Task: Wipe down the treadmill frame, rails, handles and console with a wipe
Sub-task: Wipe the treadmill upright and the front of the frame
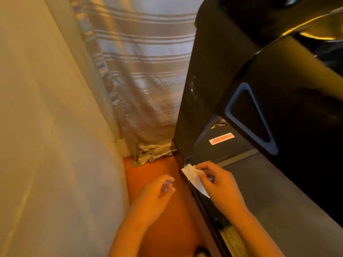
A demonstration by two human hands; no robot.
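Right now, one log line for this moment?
right hand: holds white wipe at black treadmill side rail | left hand: loosely curled, empty, above orange floor

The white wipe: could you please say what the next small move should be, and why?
Probably slide the white paper wipe back along the black side rail, towards the person. The right hand pinches it over the rail's far end, beside the black upright post; the left hand holds nothing.

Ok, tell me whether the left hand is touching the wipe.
Apart. The head view shows orange floor between the left hand and the wipe, which the right hand pinches at the treadmill's side rail.
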